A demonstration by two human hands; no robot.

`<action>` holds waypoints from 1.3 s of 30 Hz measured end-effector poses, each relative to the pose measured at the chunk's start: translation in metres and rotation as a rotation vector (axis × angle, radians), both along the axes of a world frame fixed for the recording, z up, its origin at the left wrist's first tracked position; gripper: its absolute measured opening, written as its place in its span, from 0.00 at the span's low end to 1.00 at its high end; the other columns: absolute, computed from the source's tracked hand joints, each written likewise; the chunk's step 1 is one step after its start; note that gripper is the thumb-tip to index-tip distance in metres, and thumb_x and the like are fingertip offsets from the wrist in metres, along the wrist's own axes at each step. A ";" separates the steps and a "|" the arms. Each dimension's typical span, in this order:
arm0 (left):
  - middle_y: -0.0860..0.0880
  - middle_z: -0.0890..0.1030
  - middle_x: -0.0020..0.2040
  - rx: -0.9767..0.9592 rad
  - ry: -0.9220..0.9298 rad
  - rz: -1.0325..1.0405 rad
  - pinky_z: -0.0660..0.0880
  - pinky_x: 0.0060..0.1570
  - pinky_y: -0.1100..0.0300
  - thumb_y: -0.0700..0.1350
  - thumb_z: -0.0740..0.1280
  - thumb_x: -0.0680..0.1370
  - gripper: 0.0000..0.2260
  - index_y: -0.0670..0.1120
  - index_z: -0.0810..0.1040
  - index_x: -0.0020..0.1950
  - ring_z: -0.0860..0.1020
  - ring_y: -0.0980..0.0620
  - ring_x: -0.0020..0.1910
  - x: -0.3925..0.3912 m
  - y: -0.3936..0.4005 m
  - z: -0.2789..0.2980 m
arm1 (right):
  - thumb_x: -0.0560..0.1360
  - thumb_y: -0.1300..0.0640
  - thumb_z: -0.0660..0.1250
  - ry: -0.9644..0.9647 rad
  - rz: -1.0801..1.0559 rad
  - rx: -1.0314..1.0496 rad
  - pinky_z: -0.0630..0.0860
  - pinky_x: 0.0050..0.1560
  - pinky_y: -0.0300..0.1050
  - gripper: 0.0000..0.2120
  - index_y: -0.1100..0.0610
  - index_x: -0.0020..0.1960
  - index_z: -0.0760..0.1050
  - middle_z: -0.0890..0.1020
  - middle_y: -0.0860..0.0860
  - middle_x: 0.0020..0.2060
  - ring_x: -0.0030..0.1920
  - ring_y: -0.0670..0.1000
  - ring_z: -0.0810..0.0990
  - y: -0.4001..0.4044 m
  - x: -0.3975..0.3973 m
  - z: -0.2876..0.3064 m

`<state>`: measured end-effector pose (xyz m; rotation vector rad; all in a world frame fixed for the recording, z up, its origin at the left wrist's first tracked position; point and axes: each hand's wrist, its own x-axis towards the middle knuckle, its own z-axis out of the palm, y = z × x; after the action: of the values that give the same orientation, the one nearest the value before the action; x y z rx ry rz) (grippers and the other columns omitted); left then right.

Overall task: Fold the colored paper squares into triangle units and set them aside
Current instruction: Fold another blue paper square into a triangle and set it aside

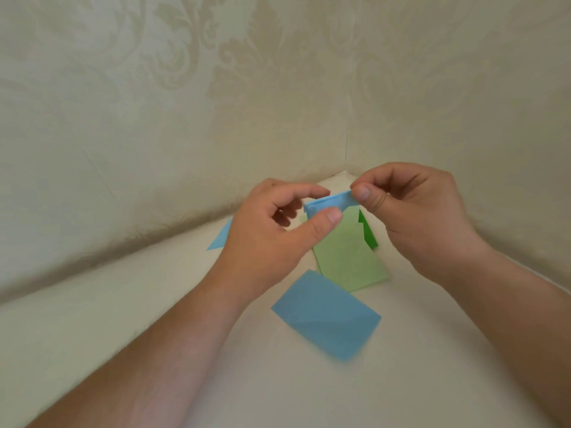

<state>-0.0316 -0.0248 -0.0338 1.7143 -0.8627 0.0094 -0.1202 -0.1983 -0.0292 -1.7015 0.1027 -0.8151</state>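
Both hands raised above the counter [92, 319], working one blue strip [332, 201] in the air between them. Left hand [272, 233] pinches the strip's left end, thumb under, index over. Right hand [411, 208] pinches the right end between thumb and fingertips, other fingers curled.

Key relation: strip's long axis runs roughly 8 to 2 o'clock, right end slightly higher, spanning the gap between the two pinches. Neither hand is nearer; each holds an end. Looks already folded lengthwise, so likely mid-fold, next crease probably across the middle – judgement only.

On the counter below the hands: light green sheet [349, 257] lying flat, dark green piece [367, 231] peeking out at its 2 o'clock edge. Blue sheet [326, 316] at 6 o'clock from the green, just touching or overlapping its corner, a diagonal crease visible. Another blue piece [221, 237] at 9 o'clock, partly hidden behind the left hand, possibly a finished unit – cannot tell.
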 end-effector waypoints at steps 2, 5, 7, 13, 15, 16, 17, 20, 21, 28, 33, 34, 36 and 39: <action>0.57 0.84 0.50 0.005 -0.026 -0.039 0.78 0.50 0.56 0.56 0.76 0.73 0.10 0.62 0.85 0.53 0.82 0.55 0.50 0.001 0.000 -0.004 | 0.73 0.57 0.75 0.010 0.050 0.098 0.75 0.43 0.40 0.05 0.51 0.38 0.83 0.83 0.45 0.34 0.38 0.46 0.78 0.004 0.000 0.000; 0.55 0.87 0.42 -0.067 0.096 -0.082 0.78 0.43 0.57 0.46 0.75 0.78 0.05 0.54 0.87 0.52 0.82 0.56 0.41 -0.005 -0.002 -0.003 | 0.67 0.48 0.74 0.047 0.064 0.154 0.75 0.43 0.47 0.04 0.48 0.37 0.85 0.83 0.48 0.35 0.39 0.51 0.77 0.007 0.000 0.000; 0.52 0.86 0.39 -0.122 0.156 -0.109 0.76 0.40 0.62 0.44 0.73 0.79 0.04 0.50 0.87 0.52 0.80 0.58 0.38 -0.007 -0.002 -0.002 | 0.67 0.48 0.74 0.048 0.069 0.172 0.77 0.44 0.45 0.04 0.47 0.36 0.84 0.83 0.46 0.34 0.39 0.48 0.78 0.007 0.000 0.001; 0.39 0.86 0.48 -0.236 0.215 -0.076 0.78 0.48 0.53 0.44 0.73 0.79 0.03 0.49 0.87 0.50 0.81 0.49 0.45 -0.005 -0.004 -0.001 | 0.66 0.50 0.74 0.054 0.083 0.187 0.77 0.43 0.42 0.03 0.48 0.36 0.85 0.83 0.45 0.34 0.37 0.47 0.78 0.009 -0.001 0.002; 0.40 0.86 0.48 -0.249 0.218 -0.067 0.79 0.48 0.53 0.43 0.72 0.80 0.04 0.49 0.87 0.50 0.82 0.49 0.45 -0.005 -0.005 0.000 | 0.66 0.52 0.75 0.049 0.110 0.199 0.78 0.42 0.42 0.02 0.49 0.38 0.85 0.83 0.46 0.33 0.37 0.47 0.78 0.010 -0.002 0.002; 0.41 0.86 0.48 -0.257 0.219 -0.064 0.79 0.48 0.54 0.43 0.72 0.80 0.04 0.50 0.87 0.50 0.82 0.50 0.45 -0.005 -0.005 0.001 | 0.65 0.53 0.75 0.045 0.128 0.201 0.78 0.42 0.41 0.03 0.49 0.39 0.85 0.83 0.45 0.33 0.36 0.47 0.78 0.010 -0.002 0.002; 0.42 0.86 0.48 -0.266 0.219 -0.061 0.79 0.48 0.56 0.42 0.72 0.80 0.04 0.50 0.87 0.49 0.82 0.52 0.44 -0.005 -0.004 0.001 | 0.65 0.55 0.74 0.043 0.146 0.199 0.78 0.42 0.40 0.04 0.49 0.40 0.85 0.83 0.45 0.33 0.35 0.47 0.79 0.011 -0.003 0.003; 0.43 0.87 0.48 -0.271 0.222 -0.077 0.79 0.49 0.58 0.41 0.71 0.80 0.04 0.48 0.86 0.51 0.83 0.53 0.45 -0.005 -0.004 0.002 | 0.65 0.55 0.74 0.042 0.176 0.193 0.79 0.42 0.40 0.04 0.47 0.39 0.86 0.84 0.45 0.34 0.36 0.47 0.79 0.013 -0.003 0.003; 0.44 0.87 0.48 -0.270 0.221 -0.082 0.79 0.49 0.57 0.42 0.71 0.80 0.04 0.48 0.86 0.51 0.83 0.53 0.45 -0.005 -0.004 0.002 | 0.65 0.54 0.74 0.045 0.175 0.194 0.78 0.42 0.41 0.04 0.46 0.39 0.86 0.84 0.46 0.34 0.36 0.47 0.79 0.014 -0.003 0.004; 0.46 0.88 0.49 -0.277 0.257 -0.104 0.80 0.54 0.53 0.48 0.72 0.76 0.10 0.46 0.87 0.53 0.84 0.50 0.49 -0.003 -0.004 0.002 | 0.65 0.52 0.74 0.045 0.137 0.217 0.72 0.45 0.52 0.02 0.46 0.36 0.86 0.82 0.47 0.33 0.39 0.53 0.74 0.016 -0.005 0.007; 0.52 0.87 0.45 -0.276 0.229 -0.121 0.78 0.51 0.59 0.48 0.72 0.74 0.07 0.52 0.87 0.49 0.83 0.55 0.46 0.000 -0.003 0.002 | 0.66 0.57 0.73 0.008 0.175 0.240 0.76 0.36 0.36 0.05 0.49 0.35 0.86 0.84 0.45 0.32 0.32 0.43 0.79 0.016 -0.007 0.010; 0.53 0.87 0.44 -0.277 0.224 -0.126 0.78 0.49 0.61 0.48 0.71 0.74 0.06 0.52 0.87 0.49 0.82 0.56 0.45 0.000 -0.003 0.002 | 0.67 0.58 0.73 -0.006 0.184 0.241 0.76 0.36 0.35 0.06 0.49 0.35 0.86 0.84 0.45 0.32 0.32 0.43 0.79 0.016 -0.007 0.010; 0.55 0.87 0.43 -0.281 0.222 -0.128 0.77 0.48 0.64 0.47 0.71 0.74 0.06 0.51 0.86 0.49 0.82 0.59 0.44 -0.001 -0.003 0.003 | 0.66 0.58 0.73 -0.025 0.198 0.223 0.76 0.38 0.35 0.05 0.48 0.35 0.86 0.84 0.45 0.33 0.33 0.43 0.80 0.014 -0.007 0.009; 0.54 0.87 0.43 -0.292 0.232 -0.125 0.78 0.49 0.61 0.47 0.71 0.74 0.06 0.52 0.86 0.48 0.82 0.57 0.44 -0.001 -0.003 0.004 | 0.66 0.57 0.74 -0.031 0.209 0.202 0.76 0.40 0.37 0.05 0.48 0.36 0.86 0.84 0.45 0.34 0.35 0.45 0.79 0.013 -0.007 0.009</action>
<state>-0.0327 -0.0280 -0.0299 1.3564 -0.7535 -0.1389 -0.1273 -0.1851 -0.0207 -1.4804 -0.0141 -0.6517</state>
